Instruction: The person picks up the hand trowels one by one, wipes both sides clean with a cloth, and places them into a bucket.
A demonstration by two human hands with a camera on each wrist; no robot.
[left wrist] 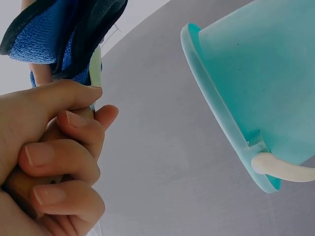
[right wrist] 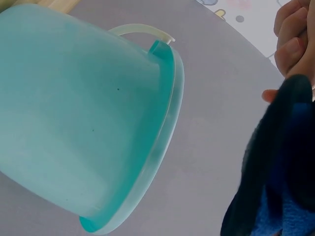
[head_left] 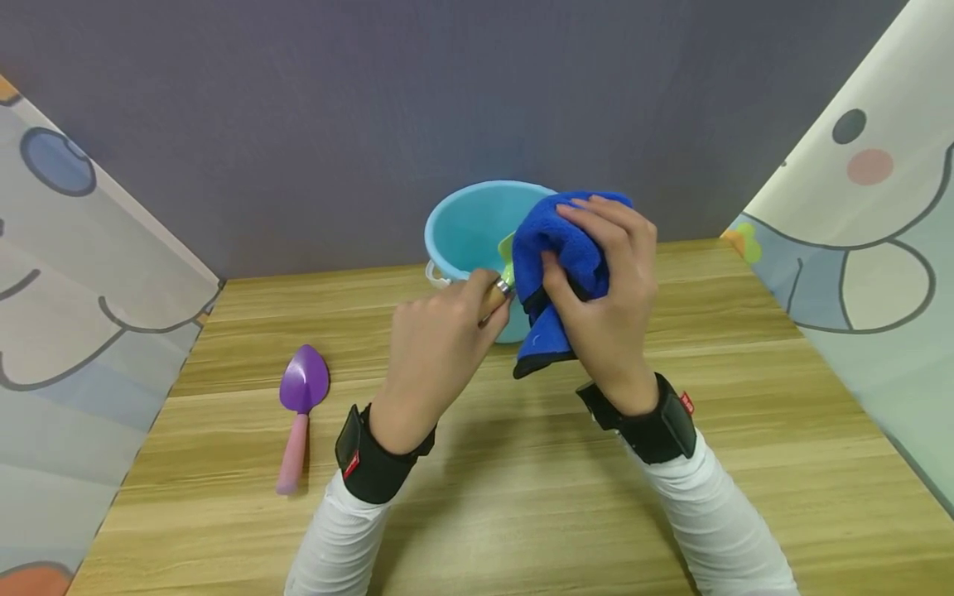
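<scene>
My left hand (head_left: 443,331) grips the wooden handle (head_left: 494,300) of a green garden tool (head_left: 508,258), its fingers curled round the wood. A metal collar joins the handle to the green part, and most of the head is hidden behind a blue cloth (head_left: 547,248). With its thumb and fingers, my right hand (head_left: 614,290) holds this dark-edged cloth bunched round the head of the tool. Both hands are above the table, in front of a light blue bucket (head_left: 465,219). In the right wrist view, the cloth (right wrist: 288,196) covers most of the right hand.
A purple trowel (head_left: 304,381) with a pink handle lies on the wooden table (head_left: 522,513) at the left. The bucket, with its white handle (left wrist: 285,168), stands against the grey back panel (head_left: 320,149). Cartoon-printed panels (head_left: 864,215) flank the table.
</scene>
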